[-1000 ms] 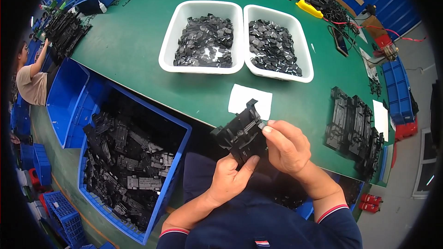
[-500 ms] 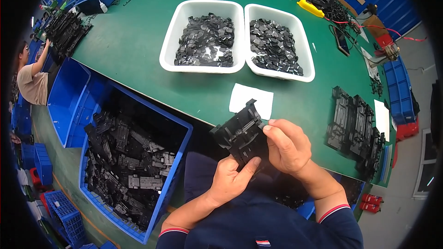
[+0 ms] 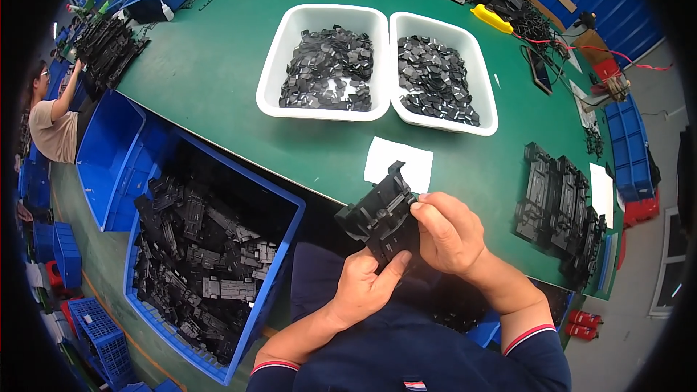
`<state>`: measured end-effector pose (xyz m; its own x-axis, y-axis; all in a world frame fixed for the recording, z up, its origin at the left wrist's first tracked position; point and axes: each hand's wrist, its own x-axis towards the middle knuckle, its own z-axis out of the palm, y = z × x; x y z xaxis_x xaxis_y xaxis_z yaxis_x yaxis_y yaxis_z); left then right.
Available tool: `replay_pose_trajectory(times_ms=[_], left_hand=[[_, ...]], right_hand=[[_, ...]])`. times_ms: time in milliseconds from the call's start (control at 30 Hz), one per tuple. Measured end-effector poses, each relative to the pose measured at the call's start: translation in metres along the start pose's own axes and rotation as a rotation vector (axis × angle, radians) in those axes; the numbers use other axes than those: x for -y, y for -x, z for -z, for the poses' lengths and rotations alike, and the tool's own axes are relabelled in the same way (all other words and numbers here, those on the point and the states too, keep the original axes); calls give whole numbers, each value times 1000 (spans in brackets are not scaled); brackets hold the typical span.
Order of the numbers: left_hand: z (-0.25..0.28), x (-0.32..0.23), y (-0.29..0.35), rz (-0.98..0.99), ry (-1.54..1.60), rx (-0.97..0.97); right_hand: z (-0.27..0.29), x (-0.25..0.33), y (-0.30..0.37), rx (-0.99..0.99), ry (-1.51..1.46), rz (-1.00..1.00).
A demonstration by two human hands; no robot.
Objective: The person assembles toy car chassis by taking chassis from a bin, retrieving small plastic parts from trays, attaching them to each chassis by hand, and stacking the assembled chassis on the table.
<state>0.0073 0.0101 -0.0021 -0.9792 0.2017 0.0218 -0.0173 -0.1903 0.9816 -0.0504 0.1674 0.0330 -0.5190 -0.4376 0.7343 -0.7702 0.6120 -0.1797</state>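
A black moulded plastic part (image 3: 382, 207), with raised walls and a projecting upper end, is held tilted in front of my body, above the table's near edge. My left hand (image 3: 365, 284) is closed round its lower end, thumb lying across the face. At the part's right edge, the thumb and forefinger of my right hand (image 3: 451, 236) are pinched together. Whatever lies between those fingertips is too small and dark to make out. Just beyond the part, a white paper sheet (image 3: 398, 162) lies on the green table (image 3: 319, 156).
Two white tubs (image 3: 270, 94) (image 3: 485, 120) hold small black pieces. Similar black parts (image 3: 555, 192) stand in a row at right. Lower left, a blue bin (image 3: 287, 236) holds many more. A yellow-handled tool (image 3: 492, 19) lies far right. Another person (image 3: 54, 120) works at far left.
The held part has tipped slightly, its upper end shifting a little right and down. My right fingertips have moved slightly left and down along its edge. The whole view has shifted a little.
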Motion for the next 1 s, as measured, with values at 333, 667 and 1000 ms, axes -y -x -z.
replay_pose_trajectory(times_ms=[333, 667, 1000], left_hand=[[1, -2, 0, 45, 136, -7], [3, -5, 2, 54, 143, 2], [7, -4, 3, 111, 288, 6]], right_hand=[[-1, 3, -5, -62, 9, -4], [-3, 0, -9, -43, -24, 53], [-7, 0, -13, -6, -60, 0]])
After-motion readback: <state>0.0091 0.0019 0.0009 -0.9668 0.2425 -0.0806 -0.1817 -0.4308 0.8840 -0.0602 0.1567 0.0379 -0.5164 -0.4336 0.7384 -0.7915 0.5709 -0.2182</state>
